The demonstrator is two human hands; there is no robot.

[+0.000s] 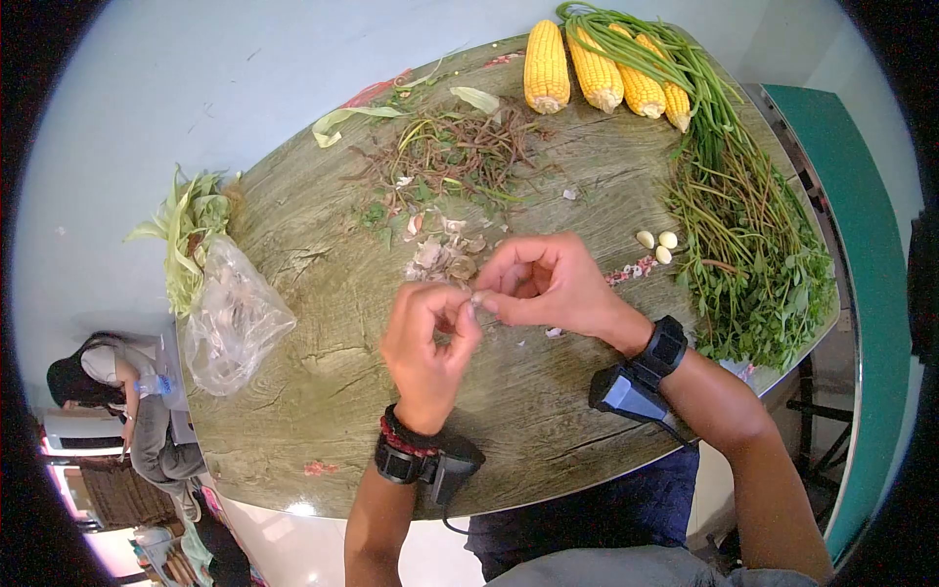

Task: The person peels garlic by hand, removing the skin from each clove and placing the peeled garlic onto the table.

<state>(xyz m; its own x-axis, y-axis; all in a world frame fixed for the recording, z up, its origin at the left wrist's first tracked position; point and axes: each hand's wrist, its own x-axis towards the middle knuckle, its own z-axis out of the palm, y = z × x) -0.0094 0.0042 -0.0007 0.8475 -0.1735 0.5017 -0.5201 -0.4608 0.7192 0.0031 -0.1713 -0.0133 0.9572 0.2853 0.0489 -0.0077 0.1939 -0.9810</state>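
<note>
garlic clove (475,302) pinched in fingertips above the middle of the tabletop (323,391)

left hand (424,338) and right hand (548,284) nearly closed on it, beside papery peelings (443,258).

Wood-grained tabletop (323,391) looks glossy; the bag (235,328), clear crinkled plastic.

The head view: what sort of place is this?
Probably a home or small eatery's dining area: corn cobs and leafy greens lie on a wood-look table beside a pale wall.
</note>
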